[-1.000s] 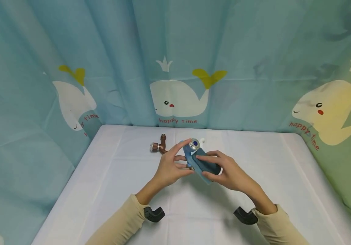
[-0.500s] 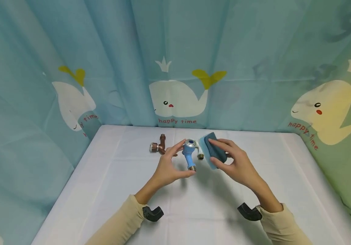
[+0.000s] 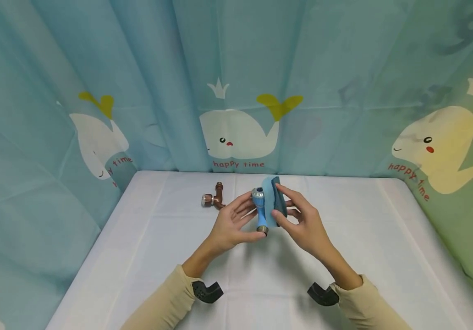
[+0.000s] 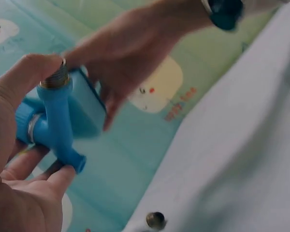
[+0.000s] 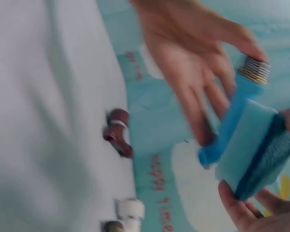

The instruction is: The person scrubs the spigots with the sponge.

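My left hand [image 3: 229, 229] holds a blue tap [image 3: 261, 214] above the table, its thumb at the threaded metal end and its fingers at the other end. In the left wrist view the tap [image 4: 58, 118] shows its spout and its ribbed blue knob. My right hand [image 3: 305, 229] grips a sponge [image 3: 268, 201] with a light blue foam side and a darker scouring side. The foam faces the tap's right side and looks to be against it. In the right wrist view the sponge [image 5: 246, 145] covers part of the tap.
A brown tap [image 3: 217, 198] with a silver-rimmed knob lies on the white table [image 3: 170, 256], left of my hands. A white tap [image 5: 130, 210] lies there too, hidden by my hands in the head view. A blue-green whale-print curtain [image 3: 335, 137] hangs around the table.
A second ago the sponge lay across the tap. It moved off to the right, showing the white tap behind, then came back left to the tap's side. The blue tap has turned slightly.
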`<control>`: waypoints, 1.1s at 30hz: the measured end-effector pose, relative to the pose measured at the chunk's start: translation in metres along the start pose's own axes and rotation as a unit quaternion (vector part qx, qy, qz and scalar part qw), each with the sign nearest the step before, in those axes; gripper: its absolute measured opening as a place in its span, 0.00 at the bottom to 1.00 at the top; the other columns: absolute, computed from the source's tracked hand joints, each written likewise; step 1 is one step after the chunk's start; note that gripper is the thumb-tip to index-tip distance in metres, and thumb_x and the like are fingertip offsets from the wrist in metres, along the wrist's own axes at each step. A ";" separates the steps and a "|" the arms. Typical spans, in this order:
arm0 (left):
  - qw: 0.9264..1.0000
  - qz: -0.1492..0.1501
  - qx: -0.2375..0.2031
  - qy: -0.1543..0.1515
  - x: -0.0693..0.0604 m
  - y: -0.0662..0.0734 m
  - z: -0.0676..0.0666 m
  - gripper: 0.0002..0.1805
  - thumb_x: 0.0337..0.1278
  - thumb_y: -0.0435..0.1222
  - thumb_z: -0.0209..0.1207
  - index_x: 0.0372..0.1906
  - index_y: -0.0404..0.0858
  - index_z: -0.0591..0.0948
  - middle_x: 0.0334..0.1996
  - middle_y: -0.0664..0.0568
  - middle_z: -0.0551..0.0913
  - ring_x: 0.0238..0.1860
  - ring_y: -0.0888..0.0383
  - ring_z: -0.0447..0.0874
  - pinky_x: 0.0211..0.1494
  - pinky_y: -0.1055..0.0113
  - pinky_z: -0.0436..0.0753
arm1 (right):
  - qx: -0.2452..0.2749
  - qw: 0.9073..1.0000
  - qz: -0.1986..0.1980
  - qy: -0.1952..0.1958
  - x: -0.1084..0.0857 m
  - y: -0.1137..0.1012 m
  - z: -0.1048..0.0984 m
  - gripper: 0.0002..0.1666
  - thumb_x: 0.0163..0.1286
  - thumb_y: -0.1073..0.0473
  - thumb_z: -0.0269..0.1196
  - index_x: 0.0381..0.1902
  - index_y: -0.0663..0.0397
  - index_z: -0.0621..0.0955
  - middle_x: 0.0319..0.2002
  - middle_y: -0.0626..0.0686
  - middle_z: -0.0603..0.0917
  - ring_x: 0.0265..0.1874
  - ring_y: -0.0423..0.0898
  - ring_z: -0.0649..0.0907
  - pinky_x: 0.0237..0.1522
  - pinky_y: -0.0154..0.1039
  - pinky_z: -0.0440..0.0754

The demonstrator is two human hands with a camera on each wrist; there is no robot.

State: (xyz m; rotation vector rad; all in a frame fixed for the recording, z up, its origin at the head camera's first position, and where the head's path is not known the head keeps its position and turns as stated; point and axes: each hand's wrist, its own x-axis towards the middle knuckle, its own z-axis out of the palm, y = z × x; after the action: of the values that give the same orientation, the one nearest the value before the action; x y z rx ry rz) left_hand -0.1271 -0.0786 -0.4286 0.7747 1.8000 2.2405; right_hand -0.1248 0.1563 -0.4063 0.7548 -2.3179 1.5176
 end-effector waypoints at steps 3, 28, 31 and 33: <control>1.000 -0.002 0.002 0.004 -0.001 0.001 0.000 0.56 0.47 0.30 0.79 0.79 0.31 0.58 0.74 0.33 0.65 0.75 0.41 0.64 0.72 0.46 0.69 | -0.014 1.000 0.020 0.001 -0.002 0.000 0.001 0.38 0.68 0.66 0.71 0.74 0.45 0.73 0.63 0.53 0.79 0.47 0.49 0.83 0.49 0.36 0.86; 0.933 0.067 0.352 -0.033 -0.003 0.004 -0.004 0.52 0.36 0.36 0.82 0.73 0.39 0.72 0.70 0.48 0.73 0.73 0.52 0.67 0.73 0.51 0.72 | -0.202 0.956 -0.121 -0.176 0.037 -0.024 -0.046 0.30 0.68 0.59 0.70 0.68 0.44 0.80 0.67 0.62 0.73 0.59 0.59 0.76 0.42 0.47 0.80; 0.924 0.084 0.370 -0.047 -0.003 0.004 -0.003 0.52 0.36 0.37 0.82 0.73 0.38 0.72 0.71 0.48 0.73 0.74 0.52 0.66 0.72 0.52 0.73 | -0.197 0.957 -0.096 -0.192 0.041 -0.028 -0.053 0.30 0.69 0.60 0.70 0.69 0.44 0.80 0.66 0.62 0.74 0.55 0.57 0.78 0.40 0.46 0.80; 0.931 0.085 0.352 -0.054 -0.004 0.005 -0.003 0.52 0.37 0.35 0.82 0.74 0.37 0.71 0.72 0.48 0.72 0.74 0.52 0.66 0.74 0.54 0.71 | -0.186 0.958 -0.089 -0.201 0.042 -0.029 -0.056 0.30 0.69 0.60 0.70 0.69 0.44 0.80 0.66 0.62 0.75 0.54 0.57 0.79 0.40 0.45 0.81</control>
State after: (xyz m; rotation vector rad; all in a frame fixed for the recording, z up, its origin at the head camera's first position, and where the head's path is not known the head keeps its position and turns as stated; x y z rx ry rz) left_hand -0.1243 -0.0844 -0.4250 1.1715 2.5841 1.5503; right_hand -0.1467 0.1865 -0.3405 1.2111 -2.6202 0.8706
